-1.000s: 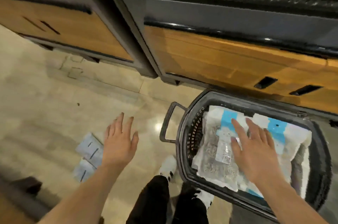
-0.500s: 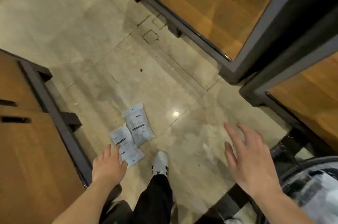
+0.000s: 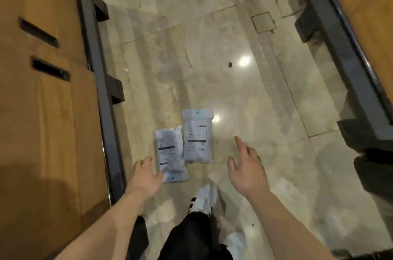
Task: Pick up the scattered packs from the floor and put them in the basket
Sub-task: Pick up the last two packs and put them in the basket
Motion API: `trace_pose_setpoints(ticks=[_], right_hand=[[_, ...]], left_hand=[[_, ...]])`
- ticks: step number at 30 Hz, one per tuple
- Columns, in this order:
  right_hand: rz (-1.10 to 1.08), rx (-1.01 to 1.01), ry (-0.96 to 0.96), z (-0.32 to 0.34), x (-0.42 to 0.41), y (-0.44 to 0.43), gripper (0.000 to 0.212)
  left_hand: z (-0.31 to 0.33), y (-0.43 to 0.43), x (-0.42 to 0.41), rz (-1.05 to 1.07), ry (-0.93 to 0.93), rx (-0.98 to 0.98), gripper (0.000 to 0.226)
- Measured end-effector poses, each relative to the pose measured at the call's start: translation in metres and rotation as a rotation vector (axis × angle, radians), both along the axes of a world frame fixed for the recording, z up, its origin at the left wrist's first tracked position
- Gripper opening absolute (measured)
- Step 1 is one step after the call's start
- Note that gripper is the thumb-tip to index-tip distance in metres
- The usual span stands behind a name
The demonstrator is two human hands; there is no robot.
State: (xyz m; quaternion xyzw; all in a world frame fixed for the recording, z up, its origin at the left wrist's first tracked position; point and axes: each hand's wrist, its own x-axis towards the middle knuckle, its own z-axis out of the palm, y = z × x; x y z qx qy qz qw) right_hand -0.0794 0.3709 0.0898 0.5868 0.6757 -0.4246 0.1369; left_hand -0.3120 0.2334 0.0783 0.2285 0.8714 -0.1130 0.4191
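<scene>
Two flat, pale-grey plastic packs w/ dark printed labels are lying side by side on the glossy beige marble floor, edges touching or nearly so. The nearer pack is sitting closest to the person's feet, and the farther pack is lying just to its right. Label print is too blurred to read.

The left hand is hovering at the nearer pack's bottom-left corner, fingers loose and gripping nothing; fingertips are foreshortened, so contact can't be told. The right hand is hanging spread apart, index finger out, over bare floor right of the packs.

A white shoe w/ black stripes and a black trouser leg are showing below. An orange-brown wooden cabinet w/ slot handles, edged by a dark metal frame, is filling the left side. Another wooden cabinet is cut off at top right. A dark blurred shape at the right edge is hard to make out.
</scene>
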Motion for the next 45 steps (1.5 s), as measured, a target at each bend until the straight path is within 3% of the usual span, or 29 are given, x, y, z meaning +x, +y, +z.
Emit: trace_pose_setpoints(ticks=[3,8,14,16,18,22,25,29,33,39,45], right_hand=[[0.033,-0.117,0.037,-0.051,-0.025,0.007,0.068],[-0.108,-0.222,0.079,-0.165,-0.062,0.03,0.076],[-0.256,-0.349,0.182,-0.276,-0.083,0.025,0.105],[-0.327,-0.313,0.233,-0.297,-0.092,0.013,0.115],[-0.381,-0.232,0.275,-0.311,-0.101,0.002,0.108],[-0.46,-0.276,0.315,-0.31,-0.114,-0.006,0.077],[-0.359,-0.28,0.335,-0.281,-0.11,0.003,0.058],[-0.282,-0.1,0.329,-0.217,-0.063,0.03,0.05],[-0.422,0.063,0.297,-0.13,0.002,0.045,0.043],[-0.55,0.175,0.288,0.036,0.101,0.001,0.045],[-0.645,0.26,0.192,0.193,0.154,-0.05,0.049]], left_hand=[[-0.049,-0.006,-0.013,0.073,-0.013,0.025,0.067],[-0.148,-0.005,-0.041,0.192,-0.028,0.022,0.067],[-0.273,-0.02,-0.061,0.419,-0.116,0.182,0.084],[-0.324,-0.042,-0.067,0.507,-0.093,0.23,0.09],[-0.338,-0.048,-0.062,0.666,-0.103,0.276,0.085],[-0.285,-0.022,-0.045,0.726,-0.095,0.356,0.03],[-0.262,-0.003,-0.055,0.637,-0.091,0.415,0.018],[-0.213,0.028,-0.061,0.571,-0.036,0.496,0.027],[-0.138,0.06,-0.049,0.512,0.004,0.543,0.049],[0.014,0.089,0.021,0.424,-0.102,0.627,0.045],[0.17,0.065,0.094,0.261,-0.215,0.57,0.042]])
